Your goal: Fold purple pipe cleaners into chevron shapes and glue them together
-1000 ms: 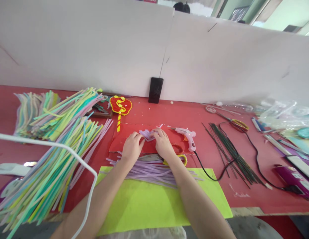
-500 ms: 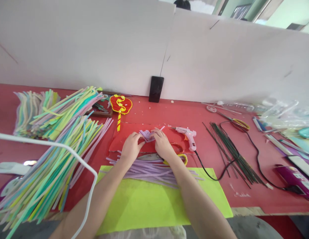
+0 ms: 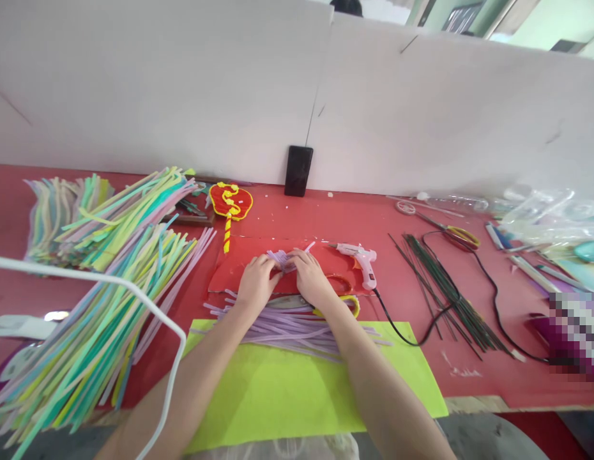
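Between my fingertips is a small folded piece of lilac pipe cleaner [image 3: 280, 257], partly covered by my fingers. My left hand [image 3: 256, 281] pinches its left side, while my right hand [image 3: 312, 275] is closed on the right side, where one end sticks up. Both hands are over a red board [image 3: 320, 246]. Scissors [image 3: 286, 303] with a yellow and red handle lie under my right wrist. Beneath my forearms, loose lilac pipe cleaners [image 3: 297, 333] are spread across a lime-green sheet [image 3: 278, 396]. To the right of my right hand rests a pink glue gun [image 3: 358, 254].
Bundles of pastel pipe cleaners [image 3: 96, 319] cover the left side, crossed by a white bar [image 3: 134, 287]. A red and yellow fan shape [image 3: 231, 203] lies behind. A phone [image 3: 298, 170] leans on the white panel. Dark green stems [image 3: 441, 294] and a black cord [image 3: 491, 300] lie right.
My left hand has shifted slightly, and its fingers now cover more of the lilac piece. The view has moved a little. Both hands keep hold of the piece.
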`<state>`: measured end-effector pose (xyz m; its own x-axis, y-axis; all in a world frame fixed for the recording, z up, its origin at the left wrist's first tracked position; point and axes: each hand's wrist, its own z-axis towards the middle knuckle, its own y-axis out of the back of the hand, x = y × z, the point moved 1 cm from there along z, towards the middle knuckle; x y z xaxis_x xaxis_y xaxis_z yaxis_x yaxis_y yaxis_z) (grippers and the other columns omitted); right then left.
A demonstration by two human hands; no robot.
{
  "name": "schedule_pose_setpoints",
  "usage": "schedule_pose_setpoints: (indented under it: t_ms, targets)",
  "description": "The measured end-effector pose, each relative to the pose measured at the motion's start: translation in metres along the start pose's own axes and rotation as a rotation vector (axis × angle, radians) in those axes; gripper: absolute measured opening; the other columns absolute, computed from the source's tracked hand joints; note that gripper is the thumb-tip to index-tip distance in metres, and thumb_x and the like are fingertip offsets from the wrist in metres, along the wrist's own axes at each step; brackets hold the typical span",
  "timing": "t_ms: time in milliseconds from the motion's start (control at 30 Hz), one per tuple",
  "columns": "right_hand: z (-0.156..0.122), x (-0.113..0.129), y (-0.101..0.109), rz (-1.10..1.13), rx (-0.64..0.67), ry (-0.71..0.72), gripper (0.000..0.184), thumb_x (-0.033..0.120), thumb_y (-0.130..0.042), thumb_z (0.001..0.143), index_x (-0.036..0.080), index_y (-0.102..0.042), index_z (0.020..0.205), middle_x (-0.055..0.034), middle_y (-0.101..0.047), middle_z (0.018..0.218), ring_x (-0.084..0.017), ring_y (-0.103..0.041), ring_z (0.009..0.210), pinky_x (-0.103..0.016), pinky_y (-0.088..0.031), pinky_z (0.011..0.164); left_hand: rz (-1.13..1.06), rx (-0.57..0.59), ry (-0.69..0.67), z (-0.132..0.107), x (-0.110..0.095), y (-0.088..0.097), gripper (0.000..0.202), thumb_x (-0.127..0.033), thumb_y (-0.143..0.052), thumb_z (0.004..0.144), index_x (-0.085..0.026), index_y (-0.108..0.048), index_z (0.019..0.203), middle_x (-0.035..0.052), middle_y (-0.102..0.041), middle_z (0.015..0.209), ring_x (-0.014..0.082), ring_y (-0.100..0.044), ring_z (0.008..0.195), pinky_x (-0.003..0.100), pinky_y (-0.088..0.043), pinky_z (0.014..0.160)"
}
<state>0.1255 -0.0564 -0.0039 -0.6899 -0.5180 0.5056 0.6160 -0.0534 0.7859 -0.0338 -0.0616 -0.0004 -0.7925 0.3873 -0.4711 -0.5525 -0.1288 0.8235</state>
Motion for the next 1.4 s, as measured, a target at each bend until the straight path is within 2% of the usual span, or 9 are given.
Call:
schedule_pose_setpoints:
  t_ms: [167,233,333,433,700,967,1200,1300,1400]
  targets:
    - [0.001,0.001,0.001,-0.018,0.024,-0.042,0.044,-0.003,-0.033,0.072,0.019,-0.058,0.101,-0.0077,-0.057,0.122,-0.019,-0.046,0.120,-0.045,-0.027,0.108,-0.068,-0.011,0.006,0.001,0.001,0.001,0.009,-0.013,-0.064,0.075,-0.018,-0.062,0.082,0.0054,-0.065,0.086,0.0215,-0.059,0.085,0.037,-0.048,0.081]
    - [0.001,0.000,0.002,-0.015,0.000,-0.072,0.046,-0.004,-0.032,0.071,0.019,-0.057,0.102,-0.0072,-0.057,0.123,-0.019,-0.047,0.120,-0.046,-0.025,0.110,-0.208,-0.018,0.091,0.003,0.006,0.003,0.009,-0.013,-0.063,0.074,-0.019,-0.061,0.081,0.0034,-0.066,0.083,0.0188,-0.062,0.081,0.034,-0.049,0.079]
    - [0.003,-0.002,0.007,0.008,-0.089,-0.102,0.045,-0.003,-0.032,0.073,0.018,-0.059,0.102,-0.0095,-0.057,0.123,-0.020,-0.048,0.117,-0.044,-0.031,0.107,-0.417,-0.078,0.291,0.004,0.016,0.009,0.007,-0.015,-0.060,0.075,-0.019,-0.059,0.081,0.0014,-0.068,0.080,0.0157,-0.065,0.076,0.030,-0.051,0.074]
    - [0.003,-0.003,0.011,0.037,-0.160,-0.114,0.038,0.003,-0.035,0.081,0.019,-0.062,0.102,-0.0097,-0.059,0.114,-0.021,-0.053,0.108,-0.040,-0.041,0.098,-0.435,-0.163,0.367,0.005,0.023,0.014,0.006,-0.016,-0.060,0.075,-0.018,-0.058,0.081,0.0028,-0.069,0.082,0.0157,-0.066,0.078,0.030,-0.051,0.078]
    - [0.001,-0.004,-0.004,0.086,-0.144,-0.178,0.029,0.023,-0.055,0.084,0.020,-0.065,0.111,-0.0080,-0.057,0.095,-0.020,-0.056,0.090,-0.035,-0.048,0.087,-0.237,-0.168,0.221,0.002,0.016,0.011,0.014,-0.010,-0.060,0.074,-0.017,-0.057,0.085,0.0043,-0.064,0.086,0.0168,-0.064,0.078,0.032,-0.051,0.076]
    - [0.002,-0.005,-0.005,0.020,-0.065,-0.184,0.032,0.024,-0.058,0.083,0.017,-0.064,0.114,-0.0085,-0.058,0.096,-0.021,-0.055,0.091,-0.036,-0.047,0.089,-0.043,-0.132,0.163,0.001,0.006,0.005,0.029,-0.016,-0.069,0.071,-0.017,-0.054,0.096,0.0080,-0.061,0.097,0.0246,-0.059,0.097,0.039,-0.048,0.086]
    - [0.001,-0.005,-0.006,0.004,-0.070,-0.176,0.031,0.022,-0.057,0.084,0.019,-0.064,0.114,-0.0082,-0.058,0.096,-0.021,-0.055,0.092,-0.037,-0.047,0.090,0.024,-0.107,0.151,0.000,0.004,0.007,0.032,-0.016,-0.065,0.076,-0.016,-0.051,0.104,0.0108,-0.064,0.102,0.0255,-0.060,0.100,0.040,-0.048,0.087]
    - [0.001,-0.004,-0.005,-0.001,-0.062,-0.172,0.031,0.022,-0.057,0.084,0.017,-0.064,0.114,-0.0088,-0.058,0.096,-0.021,-0.055,0.092,-0.036,-0.046,0.090,0.104,-0.062,0.122,-0.008,-0.002,0.005,0.038,-0.019,-0.060,0.080,-0.013,-0.048,0.116,0.0161,-0.062,0.112,0.0272,-0.059,0.107,0.041,-0.047,0.091]
    - [0.001,-0.003,-0.004,-0.007,-0.056,-0.162,0.031,0.022,-0.055,0.085,0.018,-0.064,0.114,-0.0086,-0.058,0.095,-0.021,-0.054,0.091,-0.037,-0.047,0.089,0.189,0.004,0.065,-0.021,-0.014,-0.003,0.053,-0.026,-0.054,0.085,-0.006,-0.038,0.131,0.0245,-0.049,0.133,0.0309,-0.048,0.124,0.044,-0.042,0.100]
